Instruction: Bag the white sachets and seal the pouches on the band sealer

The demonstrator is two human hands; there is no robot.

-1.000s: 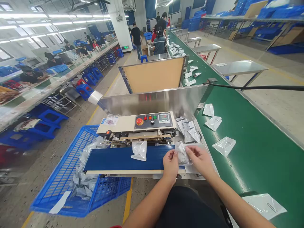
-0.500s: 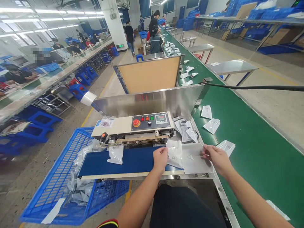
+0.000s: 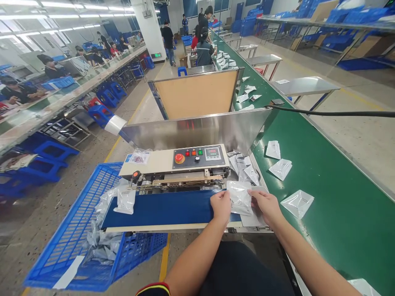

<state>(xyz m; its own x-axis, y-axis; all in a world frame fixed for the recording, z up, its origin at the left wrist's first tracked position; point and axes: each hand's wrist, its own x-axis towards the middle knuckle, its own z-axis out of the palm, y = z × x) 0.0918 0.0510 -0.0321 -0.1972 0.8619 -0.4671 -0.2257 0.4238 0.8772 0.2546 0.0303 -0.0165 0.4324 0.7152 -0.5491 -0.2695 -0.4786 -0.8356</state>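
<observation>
Between my two hands a clear plastic bag (image 3: pixel 240 199) is stretched at the right end of the blue belt. My left hand (image 3: pixel 221 205) pinches its left edge, and my right hand (image 3: pixel 266 204) pinches its upper right edge. Behind it stands the band sealing machine (image 3: pixel 154 164) with a red button and a display. At the left end of the blue belt (image 3: pixel 173 210) another filled bag (image 3: pixel 125 200) hangs from the sealer. A metal plate (image 3: pixel 254 218) lies partly hidden under my right hand.
Left and below, a blue crate (image 3: pixel 70 222) holds many bags. A green conveyor (image 3: pixel 333 197) on the right carries silver-white pouches (image 3: pixel 298 203); several more pouches (image 3: pixel 243 166) are piled beside the sealer. A metal panel (image 3: pixel 197 129) stands behind. A black cable (image 3: pixel 333 112) crosses the conveyor.
My right hand has come left from the plate's right edge onto the bag. My left hand and the bag have shifted right. The other bag has travelled left along the sealer.
</observation>
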